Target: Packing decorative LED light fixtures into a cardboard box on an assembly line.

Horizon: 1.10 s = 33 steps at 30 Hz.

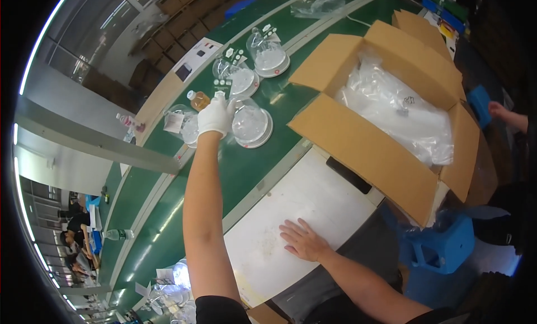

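Observation:
My left hand [215, 117], in a white glove, reaches over the green conveyor belt [151, 234]. Its fingers close around the top of a clear dome [250, 123] with a round white base; the fingertips are partly hidden. A dark green printed tag [222, 86] shows just beyond them. Another clear dome [190, 127] stands left of the hand, beside a small amber bottle with a white cap [198, 100]. Farther off are two more domes, one [243, 79] behind the other [270, 55]. My bare right hand [305, 240] lies flat, fingers spread, on a white board [274, 212].
An open cardboard box [358, 150] holding clear plastic wrapping [400, 109] sits at the right. Below it is a blue stool [442, 246]. Another person's hand [500, 112] shows at the right edge. More clear domes [173, 296] and a water bottle [119, 234] are at lower left.

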Available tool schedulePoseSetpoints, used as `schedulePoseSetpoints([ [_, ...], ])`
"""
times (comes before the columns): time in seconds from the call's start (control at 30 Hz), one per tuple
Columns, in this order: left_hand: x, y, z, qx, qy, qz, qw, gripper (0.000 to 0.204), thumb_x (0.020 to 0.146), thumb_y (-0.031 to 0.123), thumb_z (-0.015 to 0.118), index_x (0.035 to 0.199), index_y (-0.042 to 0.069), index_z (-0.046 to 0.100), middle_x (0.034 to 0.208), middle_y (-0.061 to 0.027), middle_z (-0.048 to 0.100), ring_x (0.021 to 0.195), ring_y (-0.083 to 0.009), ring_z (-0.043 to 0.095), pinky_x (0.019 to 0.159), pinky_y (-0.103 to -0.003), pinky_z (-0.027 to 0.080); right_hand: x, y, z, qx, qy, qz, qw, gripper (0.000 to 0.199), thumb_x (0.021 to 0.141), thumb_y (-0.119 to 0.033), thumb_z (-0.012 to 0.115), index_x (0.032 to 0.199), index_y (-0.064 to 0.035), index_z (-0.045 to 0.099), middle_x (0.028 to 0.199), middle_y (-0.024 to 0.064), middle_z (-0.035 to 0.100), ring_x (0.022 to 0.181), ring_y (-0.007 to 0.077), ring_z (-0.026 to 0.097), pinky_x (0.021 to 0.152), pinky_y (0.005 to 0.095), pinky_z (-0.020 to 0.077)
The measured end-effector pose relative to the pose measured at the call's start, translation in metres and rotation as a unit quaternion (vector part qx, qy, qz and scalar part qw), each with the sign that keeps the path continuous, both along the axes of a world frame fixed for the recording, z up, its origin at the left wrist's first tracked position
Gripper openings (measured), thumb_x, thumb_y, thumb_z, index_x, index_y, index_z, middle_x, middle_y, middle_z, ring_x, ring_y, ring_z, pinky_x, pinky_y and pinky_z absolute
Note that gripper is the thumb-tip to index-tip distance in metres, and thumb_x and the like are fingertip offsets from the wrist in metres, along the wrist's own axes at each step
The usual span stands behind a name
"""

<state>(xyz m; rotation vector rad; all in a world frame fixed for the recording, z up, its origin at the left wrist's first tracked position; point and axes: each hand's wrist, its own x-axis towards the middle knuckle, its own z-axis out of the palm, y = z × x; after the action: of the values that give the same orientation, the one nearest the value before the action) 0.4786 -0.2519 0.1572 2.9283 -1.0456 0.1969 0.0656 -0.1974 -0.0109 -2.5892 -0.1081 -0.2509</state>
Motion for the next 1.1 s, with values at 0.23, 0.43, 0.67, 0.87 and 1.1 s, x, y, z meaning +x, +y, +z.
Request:
schedulePoseSetpoints([
  [0.23,-0.048,0.016,0.029,-0.020,0.002,0.006,1.000,0.043,0.090,0.048,0.053,0.086,0.009,0.071,0.088,-0.0179,0.071,0.085,-0.0380,0.068,0.077,-0.046,0.053,-0.004,-0.002,0.000,-0.017,-0.004,0.006,1.000,0.044,0.095,-0.039,0.057,0.126,-0.0088,0.061,0.147,0.0048,0.048,0.143,0.0241,0.035,0.119,0.0493,0.0223],
  [0.43,-0.118,0.096,0.066,-0.100,-0.112,0.012,0.989,0.042,0.087,0.044,0.060,0.066,0.008,0.065,0.067,-0.0167,0.066,0.065,-0.0376,0.065,0.060,-0.047,0.051,-0.005,0.000,-0.003,0.019,-0.001,0.006,1.000,0.040,0.097,-0.030,0.055,0.130,-0.0071,0.058,0.147,0.0062,0.048,0.144,0.0229,0.033,0.120,0.0477,0.0195],
  [0.67,-0.240,0.207,0.065,-0.169,-0.121,0.154,0.966,0.039,0.086,0.038,0.065,0.062,0.008,0.061,0.062,-0.0163,0.061,0.059,-0.0378,0.062,0.056,-0.045,0.049,-0.004,0.001,-0.020,0.178,-0.121,-0.070,0.974,0.048,0.080,0.007,0.051,0.128,0.0017,0.054,0.137,0.0207,0.053,0.133,0.0368,0.046,0.115,0.0461,0.0357],
  [0.87,-0.342,0.245,0.031,-0.130,-0.151,0.222,0.955,0.044,0.085,0.040,0.065,0.056,0.008,0.060,0.057,-0.0160,0.061,0.055,-0.0366,0.062,0.052,-0.045,0.049,-0.011,0.000,-0.025,0.275,-0.137,-0.091,0.947,0.041,0.090,0.003,0.048,0.131,0.0022,0.051,0.132,0.0211,0.056,0.126,0.0382,0.052,0.109,0.0426,0.0404],
  [1.1,-0.397,0.248,-0.007,-0.189,-0.179,0.217,0.941,0.041,0.084,0.034,0.067,0.054,0.007,0.062,0.066,-0.0138,0.064,0.059,-0.0327,0.063,0.054,-0.044,0.050,-0.049,0.008,-0.016,0.451,-0.002,-0.085,0.889,0.037,0.099,-0.011,0.051,0.134,0.0002,0.052,0.138,0.0195,0.055,0.130,0.0321,0.052,0.107,0.0360,0.0407],
])
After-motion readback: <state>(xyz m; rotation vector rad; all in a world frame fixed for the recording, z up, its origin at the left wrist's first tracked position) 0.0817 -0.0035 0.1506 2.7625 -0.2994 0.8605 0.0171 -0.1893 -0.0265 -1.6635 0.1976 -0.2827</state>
